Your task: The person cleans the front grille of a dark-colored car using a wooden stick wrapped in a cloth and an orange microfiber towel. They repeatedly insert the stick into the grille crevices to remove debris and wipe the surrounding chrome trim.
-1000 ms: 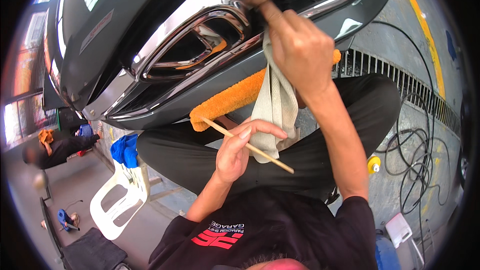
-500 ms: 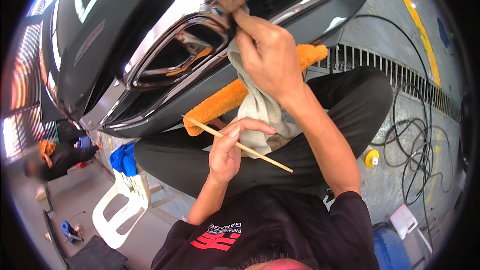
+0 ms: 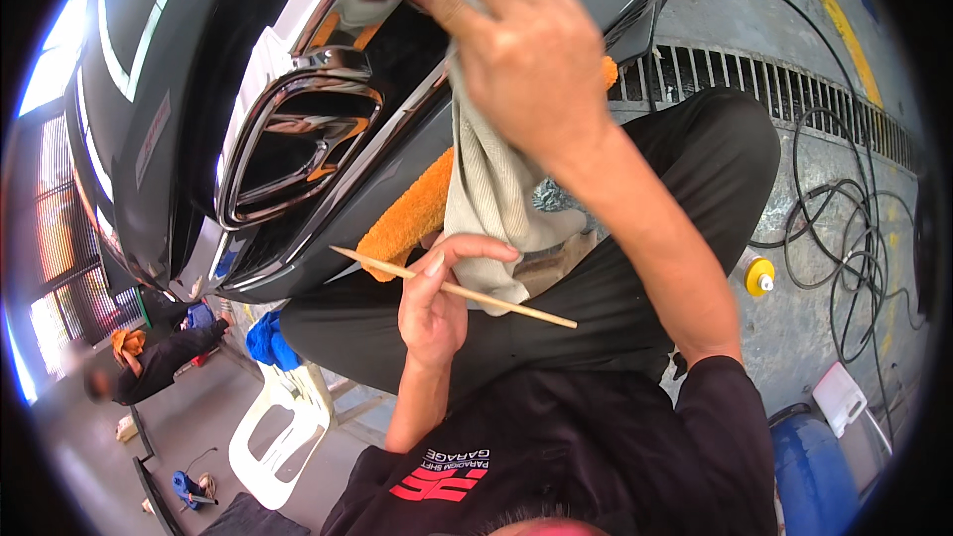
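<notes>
My left hand pinches a thin pointed wooden stick between thumb and fingers, held level above my lap. With my right hand I grip a pale grey cloth and press its fingertip end to the front grille trim of a dark grey car. The rest of this cloth hangs down to my lap, behind the stick. Left of my right fingertips sits the chrome emblem. A rolled orange towel lies along the bumper, partly hidden by the cloth.
A white plastic chair with a blue cloth stands at left; another person is beyond it. At right are a floor grate, tangled black hose, a yellow-capped container and a blue drum.
My view has shifted, and my right hand has moved with the cloth farther up the grille, away from the emblem. The left hand still holds the stick, now tilted less steeply.
</notes>
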`<action>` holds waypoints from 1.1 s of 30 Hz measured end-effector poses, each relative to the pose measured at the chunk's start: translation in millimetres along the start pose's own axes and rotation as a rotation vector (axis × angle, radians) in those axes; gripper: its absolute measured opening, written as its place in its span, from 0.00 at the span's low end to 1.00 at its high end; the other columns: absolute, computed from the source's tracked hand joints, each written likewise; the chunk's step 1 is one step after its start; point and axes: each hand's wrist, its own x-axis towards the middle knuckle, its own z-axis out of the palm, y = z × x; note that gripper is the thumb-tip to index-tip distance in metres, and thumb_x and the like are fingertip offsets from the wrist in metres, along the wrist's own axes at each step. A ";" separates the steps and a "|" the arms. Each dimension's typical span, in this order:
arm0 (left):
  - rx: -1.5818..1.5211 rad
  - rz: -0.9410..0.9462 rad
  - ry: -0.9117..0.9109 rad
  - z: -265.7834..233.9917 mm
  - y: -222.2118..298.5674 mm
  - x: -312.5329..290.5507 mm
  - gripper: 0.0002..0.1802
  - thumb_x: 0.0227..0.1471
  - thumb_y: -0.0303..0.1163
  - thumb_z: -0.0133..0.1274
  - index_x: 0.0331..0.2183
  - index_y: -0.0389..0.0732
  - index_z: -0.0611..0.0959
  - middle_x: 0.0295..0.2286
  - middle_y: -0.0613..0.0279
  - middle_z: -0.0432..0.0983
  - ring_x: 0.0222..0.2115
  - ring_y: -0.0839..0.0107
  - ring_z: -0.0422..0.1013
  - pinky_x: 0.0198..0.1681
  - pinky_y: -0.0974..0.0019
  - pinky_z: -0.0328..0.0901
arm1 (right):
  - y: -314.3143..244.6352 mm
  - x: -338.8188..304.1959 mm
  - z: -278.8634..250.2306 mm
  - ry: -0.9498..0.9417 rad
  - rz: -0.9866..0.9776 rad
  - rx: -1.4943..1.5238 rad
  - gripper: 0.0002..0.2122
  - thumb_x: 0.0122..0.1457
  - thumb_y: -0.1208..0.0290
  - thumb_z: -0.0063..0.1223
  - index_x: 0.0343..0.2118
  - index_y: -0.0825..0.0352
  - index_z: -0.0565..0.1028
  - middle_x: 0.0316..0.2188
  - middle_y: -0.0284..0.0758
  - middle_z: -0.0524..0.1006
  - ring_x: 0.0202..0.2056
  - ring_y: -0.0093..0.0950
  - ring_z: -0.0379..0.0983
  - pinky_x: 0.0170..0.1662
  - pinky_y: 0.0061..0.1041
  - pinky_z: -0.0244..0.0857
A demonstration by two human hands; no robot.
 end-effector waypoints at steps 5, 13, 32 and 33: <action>-0.059 0.003 -0.023 -0.9 -4.0 8.1 0.37 0.68 0.49 0.35 0.43 0.22 0.86 0.43 0.39 0.85 0.51 0.54 0.76 0.64 0.55 0.58 | -34.7 -13.9 16.3 -0.168 0.528 0.987 0.17 0.59 0.80 0.53 0.50 0.67 0.86 0.25 0.40 0.82 0.28 0.38 0.76 0.33 0.37 0.70; -0.062 -0.037 -0.041 -2.3 -10.3 2.7 0.37 0.68 0.49 0.36 0.44 0.22 0.86 0.44 0.40 0.85 0.52 0.54 0.76 0.65 0.56 0.58 | -0.9 -0.8 1.1 -0.048 -0.033 0.065 0.14 0.54 0.76 0.58 0.44 0.65 0.84 0.24 0.35 0.81 0.29 0.36 0.79 0.33 0.36 0.73; -0.032 0.029 -0.049 0.7 -5.1 1.5 0.36 0.69 0.47 0.34 0.44 0.22 0.85 0.44 0.40 0.84 0.52 0.54 0.75 0.64 0.55 0.60 | 8.7 -36.4 -2.1 0.230 0.277 0.485 0.21 0.59 0.81 0.55 0.55 0.63 0.84 0.26 0.39 0.82 0.26 0.35 0.76 0.34 0.33 0.71; -0.022 0.021 -0.043 1.2 -5.4 0.7 0.36 0.69 0.47 0.33 0.43 0.23 0.85 0.44 0.40 0.84 0.52 0.54 0.75 0.63 0.55 0.60 | 9.2 -34.3 -3.6 0.208 0.433 0.562 0.20 0.60 0.80 0.54 0.56 0.64 0.84 0.27 0.41 0.82 0.26 0.36 0.77 0.35 0.33 0.72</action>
